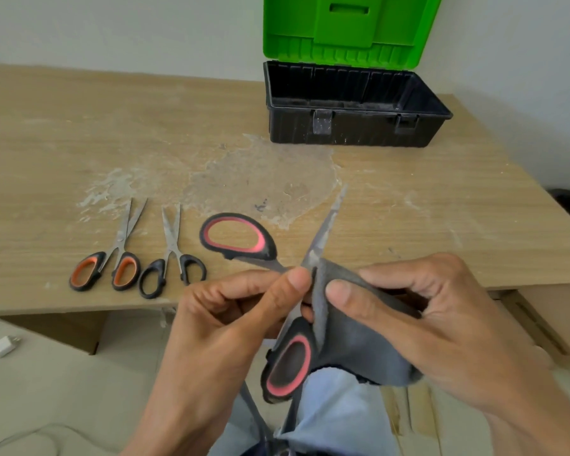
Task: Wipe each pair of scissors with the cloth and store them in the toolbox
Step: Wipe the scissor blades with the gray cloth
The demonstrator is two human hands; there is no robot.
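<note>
We see a wooden table [79,126], stained pale in the middle, with its near edge running just under our hands. At its far right stands a black toolbox [349,130], its green lid [343,28] upright and nothing visible inside. Between it and us the table gives broad open room for a carry.

Our right hand [425,311] holds a grey cloth [352,343], its grip closed round the fabric, thumb pressing it to the steel. Our left hand [218,317] pinches the red-handled scissors [321,235] near the pivot, a narrow grip between thumb and fingers. The pair is splayed open. One blade points far and up, and one loop hangs over our lap.

We judge the scissors light, stiff and sharp-edged, best taken by the rubbery loops or the pivot. The cloth looks soft and limp.

At the near left lie orange-handled scissors [119,248] and, just beside them, black-handled scissors [172,245], neither yet stored.
</note>
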